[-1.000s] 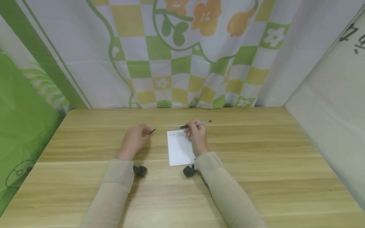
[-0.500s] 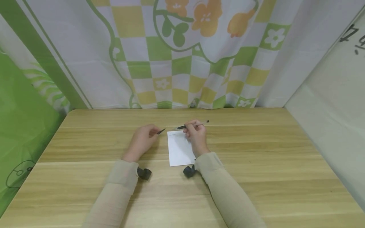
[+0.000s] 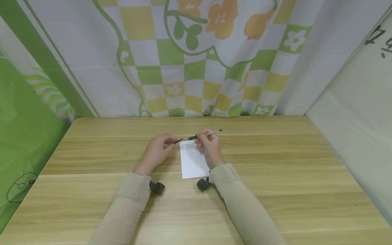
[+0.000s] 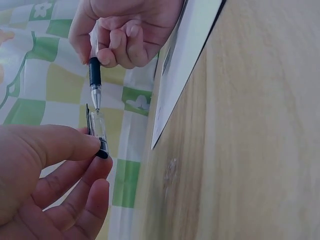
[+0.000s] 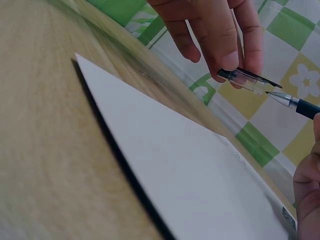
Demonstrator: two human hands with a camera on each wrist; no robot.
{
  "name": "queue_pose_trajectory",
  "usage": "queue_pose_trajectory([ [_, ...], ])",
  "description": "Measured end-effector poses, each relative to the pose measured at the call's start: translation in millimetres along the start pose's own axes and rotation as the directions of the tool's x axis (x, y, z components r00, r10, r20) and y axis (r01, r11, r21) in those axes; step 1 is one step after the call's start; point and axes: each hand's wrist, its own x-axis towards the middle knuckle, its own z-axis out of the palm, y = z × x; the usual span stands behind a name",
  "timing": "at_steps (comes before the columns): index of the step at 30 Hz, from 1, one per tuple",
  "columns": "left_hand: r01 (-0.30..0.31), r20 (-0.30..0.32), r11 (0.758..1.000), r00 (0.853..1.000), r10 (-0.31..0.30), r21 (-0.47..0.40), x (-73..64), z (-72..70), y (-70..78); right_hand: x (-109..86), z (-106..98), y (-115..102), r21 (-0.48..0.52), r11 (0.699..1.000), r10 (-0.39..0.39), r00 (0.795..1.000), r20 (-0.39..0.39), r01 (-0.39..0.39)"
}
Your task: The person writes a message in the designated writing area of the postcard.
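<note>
My left hand [image 3: 156, 152] pinches a clear pen cap [image 4: 98, 127] with a black end and black clip between thumb and fingers. In my right hand [image 3: 210, 147] is a gel pen [image 4: 95, 75] with a clear barrel, a black grip and a silver tip. The pen's tip is right at the open mouth of the cap, the two nearly in line, as both wrist views show. Below the hands lies a small white notepad [image 3: 194, 163] with a few small marks in its top left corner. My right hand covers its upper right part.
The notepad lies on a wood-grain table [image 3: 275, 190]. A checkered curtain [image 3: 196, 75] hangs behind the far edge, with a white wall [image 3: 361, 102] to the right and a green sheet [image 3: 27, 136] to the left. Black wrist cameras [image 3: 157, 188] stick out at both cuffs.
My left hand has moved right with the cap, up to the pen's tip. My right hand has shifted slightly left with the pen. The notepad has stayed in place.
</note>
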Motion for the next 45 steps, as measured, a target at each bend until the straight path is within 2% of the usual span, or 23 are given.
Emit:
queue_pose_trajectory([
  [5,0.001,0.004,1.0,1.0,-0.001,-0.004,0.4,2.1,2.5,-0.4,-0.2,0.8,-0.01,1.0,-0.011,1.0,0.024,0.011],
  [13,-0.039,0.001,0.999,0.999,0.039,-0.008,0.8,4.9,3.8,0.0,-0.8,1.7,-0.025,1.0,-0.006,0.998,0.068,0.008],
  [20,-0.082,-0.008,0.996,0.997,0.082,0.027,1.6,7.0,3.0,-1.0,-0.4,0.3,-0.02,1.0,0.007,0.994,0.109,-0.004],
  [26,-0.114,-0.008,0.993,0.993,0.115,0.026,1.9,8.7,3.7,-1.5,-0.8,0.0,0.027,1.0,0.005,0.99,0.142,-0.009],
  [45,-0.14,-0.036,0.99,0.99,0.139,-0.006,0.2,7.8,10.2,-1.8,-0.9,-0.5,0.179,0.983,0.002,0.984,0.178,-0.034],
])
